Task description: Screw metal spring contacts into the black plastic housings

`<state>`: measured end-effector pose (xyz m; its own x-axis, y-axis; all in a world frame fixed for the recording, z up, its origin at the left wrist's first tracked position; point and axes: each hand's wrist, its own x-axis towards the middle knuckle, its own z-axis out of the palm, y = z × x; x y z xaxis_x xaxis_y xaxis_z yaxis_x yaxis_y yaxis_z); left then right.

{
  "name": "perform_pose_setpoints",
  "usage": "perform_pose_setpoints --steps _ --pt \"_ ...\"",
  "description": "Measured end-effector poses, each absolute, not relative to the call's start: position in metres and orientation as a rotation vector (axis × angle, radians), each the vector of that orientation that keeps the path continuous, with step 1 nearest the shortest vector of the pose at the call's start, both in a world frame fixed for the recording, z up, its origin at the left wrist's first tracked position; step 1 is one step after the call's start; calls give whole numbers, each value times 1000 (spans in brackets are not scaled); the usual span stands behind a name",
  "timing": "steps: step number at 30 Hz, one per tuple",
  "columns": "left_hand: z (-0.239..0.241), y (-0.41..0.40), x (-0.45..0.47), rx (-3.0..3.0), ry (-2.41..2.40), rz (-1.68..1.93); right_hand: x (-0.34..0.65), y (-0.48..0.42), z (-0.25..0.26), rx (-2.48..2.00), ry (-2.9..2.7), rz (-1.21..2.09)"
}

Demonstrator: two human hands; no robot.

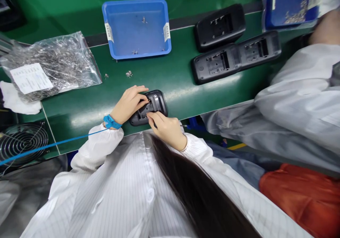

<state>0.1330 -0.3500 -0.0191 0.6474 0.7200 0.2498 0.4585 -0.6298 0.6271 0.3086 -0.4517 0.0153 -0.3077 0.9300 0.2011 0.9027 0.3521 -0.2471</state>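
Observation:
A black plastic device housing (158, 103) lies on the green bench right in front of me, its open battery compartment facing up. My left hand (129, 103) reaches over its left side, the thumb and fingertips closed together at the compartment's upper edge. At the lower edge, my right hand (168, 129) is bent into a pinch, fingertips touching the compartment. Whatever small part either hand pinches is hidden by the fingers. Just beyond the housing, a little heap of metal battery contacts (129, 74) rests on the bench, with a single contact (106, 76) to its left.
A blue tray (136, 50) holding a few contacts stands beyond my hands. To its left lies a clear bag (66, 59) full of metal parts. Several black housings (212, 66) sit at right, near another person's sleeve (294, 78). A blue cord (66, 139) runs from my left wrist.

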Motion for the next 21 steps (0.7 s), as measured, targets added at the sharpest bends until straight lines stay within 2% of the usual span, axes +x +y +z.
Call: perform_pose_setpoints --steps 8,21 --pt "-19 -352 138 2405 1003 686 309 -452 16 -1668 -2319 234" --pt "-21 -350 134 2371 934 662 312 -454 10 -1605 -2262 179"
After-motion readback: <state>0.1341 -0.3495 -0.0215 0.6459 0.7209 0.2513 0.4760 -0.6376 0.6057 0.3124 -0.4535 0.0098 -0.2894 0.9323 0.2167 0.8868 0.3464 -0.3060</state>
